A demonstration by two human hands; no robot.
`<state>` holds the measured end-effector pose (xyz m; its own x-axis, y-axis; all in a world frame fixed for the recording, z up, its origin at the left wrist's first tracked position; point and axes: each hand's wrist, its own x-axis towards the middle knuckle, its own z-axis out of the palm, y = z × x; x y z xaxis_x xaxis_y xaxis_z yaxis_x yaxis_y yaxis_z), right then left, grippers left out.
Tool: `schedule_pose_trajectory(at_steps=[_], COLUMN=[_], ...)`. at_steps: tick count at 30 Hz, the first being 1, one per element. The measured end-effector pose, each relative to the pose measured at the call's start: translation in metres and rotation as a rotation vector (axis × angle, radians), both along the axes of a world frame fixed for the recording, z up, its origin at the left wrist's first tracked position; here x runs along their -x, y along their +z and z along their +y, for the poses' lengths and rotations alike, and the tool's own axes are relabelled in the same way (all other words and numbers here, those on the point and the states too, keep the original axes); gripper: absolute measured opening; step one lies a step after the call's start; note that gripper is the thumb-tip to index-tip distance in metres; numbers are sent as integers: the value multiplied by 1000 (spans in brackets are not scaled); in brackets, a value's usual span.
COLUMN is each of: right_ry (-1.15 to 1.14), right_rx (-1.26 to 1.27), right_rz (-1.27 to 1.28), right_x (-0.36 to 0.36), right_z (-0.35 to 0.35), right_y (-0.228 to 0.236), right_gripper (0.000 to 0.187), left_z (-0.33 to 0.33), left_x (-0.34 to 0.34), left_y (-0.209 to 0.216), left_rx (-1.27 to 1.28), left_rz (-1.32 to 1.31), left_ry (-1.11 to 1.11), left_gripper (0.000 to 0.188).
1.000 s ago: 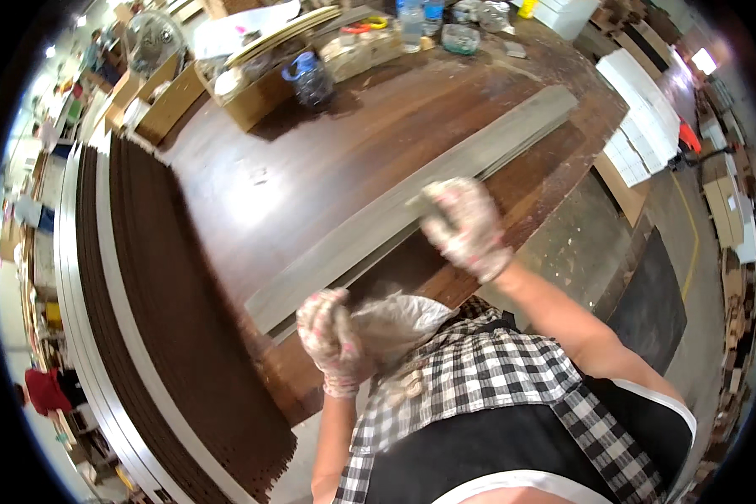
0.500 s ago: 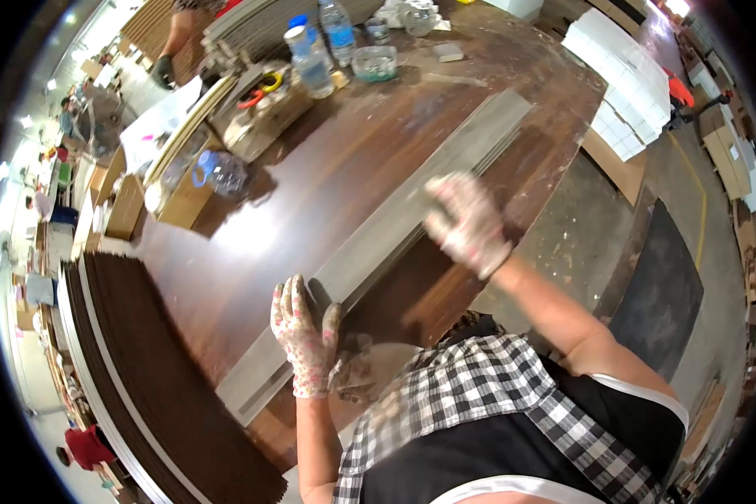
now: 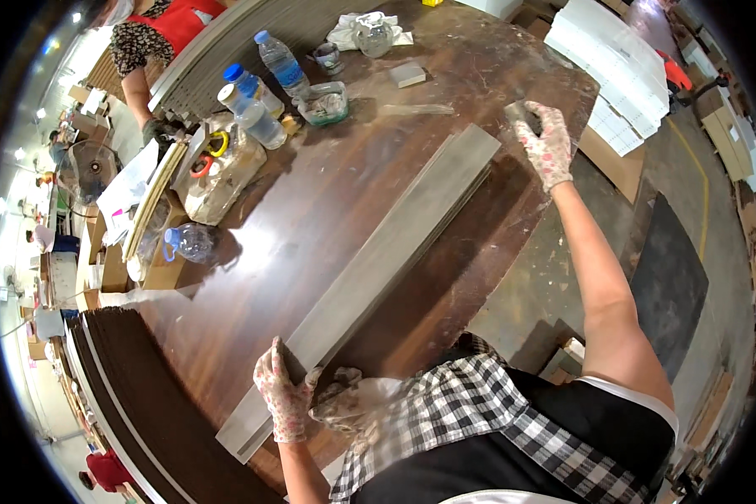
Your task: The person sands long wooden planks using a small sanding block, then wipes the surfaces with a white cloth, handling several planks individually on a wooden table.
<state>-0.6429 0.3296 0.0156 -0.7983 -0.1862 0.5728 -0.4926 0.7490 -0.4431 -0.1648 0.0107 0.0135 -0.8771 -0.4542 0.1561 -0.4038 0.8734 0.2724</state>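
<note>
Dark brown wood makes up the counter (image 3: 328,202), its surface glossy under the lights. Along its left edge lies a stack of dark ribbed panels (image 3: 134,403). Near them a plastic water bottle (image 3: 189,242) lies on its side, and further up a clear container (image 3: 218,172) holds tools with red and yellow handles. Behind it stand three more water bottles (image 3: 256,105) with blue caps, and a person in a red apron (image 3: 164,25) works at the far side of the counter.

The left hand (image 3: 284,393), in a speckled glove, is clasped on the near end of a long grey board (image 3: 378,269), fingers curled over its upper face. The board lies flat on the counter, running diagonally from the near left to the far right, and seems to rest on a second board of the same kind. Just right of the left hand lies a crumpled rag (image 3: 349,401), at the counter's near edge.

The right hand (image 3: 548,144), gloved the same way, is stretched out past the board's far end and is closed around a small grey block (image 3: 519,113), held over the counter's right edge. White flat stacks (image 3: 617,71) sit beyond it.
</note>
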Motion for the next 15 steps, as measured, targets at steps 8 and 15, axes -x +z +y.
schedule_pose_trajectory(at_steps=[8, 15], right_ry=[380, 451], right_rx=[475, 634], right_rz=[-18, -148], right_x=[-95, -151], right_z=[-57, -77], right_y=[3, -2], right_gripper=[41, 40], left_z=[2, 15], left_x=[3, -30], left_y=[38, 12], left_rx=[186, 310], left_rz=[-18, -69], left_ry=[88, -120], left_gripper=[78, 61])
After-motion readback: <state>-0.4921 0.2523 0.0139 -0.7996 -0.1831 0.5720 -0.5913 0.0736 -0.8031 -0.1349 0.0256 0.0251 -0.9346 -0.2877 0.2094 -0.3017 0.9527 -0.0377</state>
